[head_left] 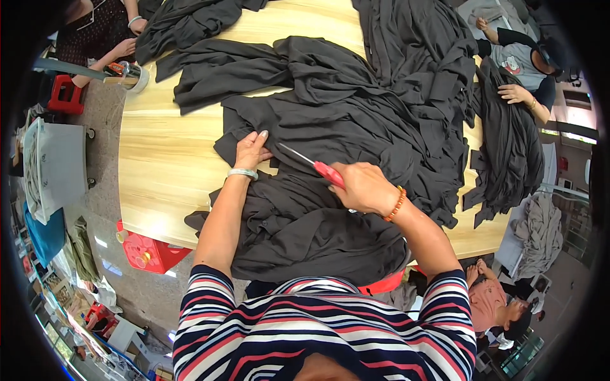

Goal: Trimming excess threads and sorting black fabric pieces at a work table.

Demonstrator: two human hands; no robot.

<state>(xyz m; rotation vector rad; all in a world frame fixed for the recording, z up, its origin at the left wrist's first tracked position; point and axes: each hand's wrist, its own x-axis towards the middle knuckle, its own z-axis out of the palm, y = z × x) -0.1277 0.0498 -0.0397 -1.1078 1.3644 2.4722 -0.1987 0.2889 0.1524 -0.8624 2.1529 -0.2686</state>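
Black garments [343, 127] lie heaped over the table in front of me. My left hand [253, 149], a pale bangle on its wrist, pinches the edge of a black garment between thumb and fingers at the heap's left side. In my right hand [365, 187] is a red-handled tool [328, 173] with a thin, pointed metal shaft; its exact kind is hard to make out. The tip points up and left toward my left hand, over the cloth. Part of the handle is hidden inside my fist. More black cloth [311, 235] bunches up against my front, below both hands.
The pale wooden table [165, 146] spreads around the heap. At the far left, a person's hands [130, 47] rest by more black cloth; another person's hand [515, 94] touches garments at right. A clear cup of tools [135, 77], a white wheeled bin [60, 168] and a red container [149, 251] stand at left.
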